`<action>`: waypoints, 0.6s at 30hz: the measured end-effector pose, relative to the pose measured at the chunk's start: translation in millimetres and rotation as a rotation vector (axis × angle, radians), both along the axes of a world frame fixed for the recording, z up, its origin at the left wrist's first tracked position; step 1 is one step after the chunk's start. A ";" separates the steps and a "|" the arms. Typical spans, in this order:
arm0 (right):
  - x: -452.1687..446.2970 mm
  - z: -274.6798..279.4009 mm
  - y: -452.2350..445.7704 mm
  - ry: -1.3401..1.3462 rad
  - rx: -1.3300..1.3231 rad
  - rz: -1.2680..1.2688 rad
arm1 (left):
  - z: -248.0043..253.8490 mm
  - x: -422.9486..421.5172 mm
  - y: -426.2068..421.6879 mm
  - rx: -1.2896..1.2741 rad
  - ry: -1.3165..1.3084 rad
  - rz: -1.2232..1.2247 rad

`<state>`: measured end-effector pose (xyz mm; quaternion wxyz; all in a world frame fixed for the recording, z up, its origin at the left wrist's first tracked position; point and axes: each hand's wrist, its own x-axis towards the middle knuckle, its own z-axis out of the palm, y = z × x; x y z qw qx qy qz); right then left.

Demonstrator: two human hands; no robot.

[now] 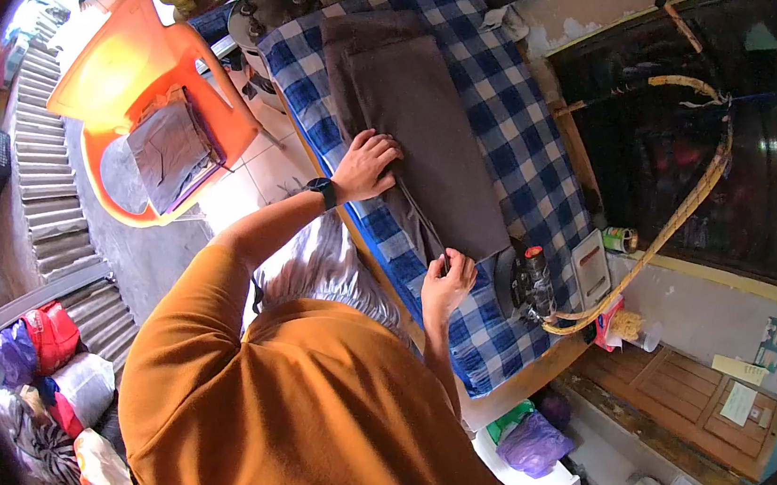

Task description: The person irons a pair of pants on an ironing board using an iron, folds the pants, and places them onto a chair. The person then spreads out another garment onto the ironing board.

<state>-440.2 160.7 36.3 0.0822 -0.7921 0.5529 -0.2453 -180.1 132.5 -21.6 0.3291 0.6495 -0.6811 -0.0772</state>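
A dark grey-brown folded garment [430,114] lies lengthwise on a blue and white checked cloth [516,114] that covers a table. My left hand [368,165], with a dark watch at the wrist, rests on the garment's near edge, fingers bent over the fabric. Farther right, my right hand [448,282] pinches the garment's edge near its lower end. Between the two hands the edge forms a long fold. Just right of the garment's end stands an iron [531,286], its cord running up in a yellowish wrap.
An orange chair [100,108] at the left holds a stack of folded clothes [171,153]. A white and grey box [591,269] and a green can [619,239] are beyond the iron. Filled bags [51,340] lie at lower left, a purple bag [535,444] at lower right.
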 end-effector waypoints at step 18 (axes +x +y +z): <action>-45.1 -81.0 39.3 0.376 -0.169 0.201 | -24.5 -5.9 13.9 0.019 -0.229 0.100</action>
